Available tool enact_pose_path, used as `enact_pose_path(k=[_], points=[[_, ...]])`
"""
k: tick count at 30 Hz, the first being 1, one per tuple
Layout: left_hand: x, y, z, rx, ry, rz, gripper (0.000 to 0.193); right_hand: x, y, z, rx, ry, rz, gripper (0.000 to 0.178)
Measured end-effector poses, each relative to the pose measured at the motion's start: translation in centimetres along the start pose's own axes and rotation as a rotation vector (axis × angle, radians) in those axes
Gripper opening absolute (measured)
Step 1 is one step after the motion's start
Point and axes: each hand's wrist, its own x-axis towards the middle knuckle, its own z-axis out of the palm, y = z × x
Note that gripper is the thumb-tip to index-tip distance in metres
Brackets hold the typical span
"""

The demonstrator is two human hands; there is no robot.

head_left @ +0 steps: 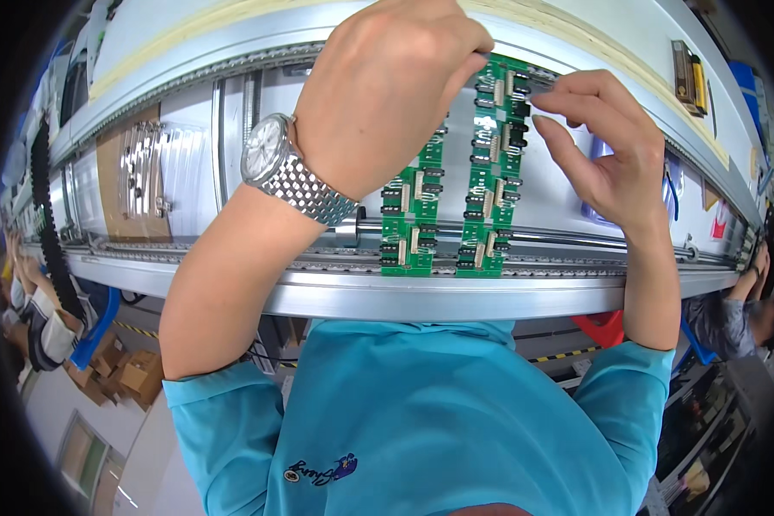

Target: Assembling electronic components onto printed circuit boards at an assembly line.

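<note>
Fingers (pixel 563 150) of the right hand (pixel 623 163) stood parted, apparently empty, just right of one green circuit board (pixel 493 185). The left hand (pixel 387 99) was half-closed at its far end (hidden fingertips; I couldn't tell what they held). Below, the near rail (pixel 439 299) presumably supported that board's end.

We see brown cardboard boxes (pixel 141 376) heaped in bright light near a yellow-and-black striped line (pixel 136 329).
</note>
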Motion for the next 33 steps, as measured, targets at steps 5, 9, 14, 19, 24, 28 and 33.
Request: enact_pose_path(k=[5,9,14,19,24,28,33], points=[[0.5,0.1,0.8,0.147,-0.07,0.096,0.005,-0.4,1.0,-0.6,0.06,0.078,-0.024,0.013],[0.4,0.3,1.0,0.096,-0.066,0.043,0.005,-1.0,1.7,-0.7,0.013,0.049,-0.044,0.011],[0.3,-0.1,1.3,0.063,-0.06,0.076,0.005,-1.0,1.8,-0.7,0.019,0.085,-0.037,0.01],[0.6,0.0,1.5,0.125,-0.077,0.089,0.005,-0.9,2.2,-0.6,0.017,0.1,-0.05,0.01],[1.1,0.8,0.8,0.163,-0.109,0.068,0.004,-0.5,2.0,-0.7,-0.003,0.097,-0.095,0.009],[0.4,-0.3,1.3,0.226,-0.063,0.128,0.006,-0.7,2.1,-0.6,0.017,0.133,-0.046,0.008],[0.9,-3.0,-1.2,0.322,0.151,0.043,0.008,1.9,1.8,-0.5,0.152,0.117,0.075,0.011]])
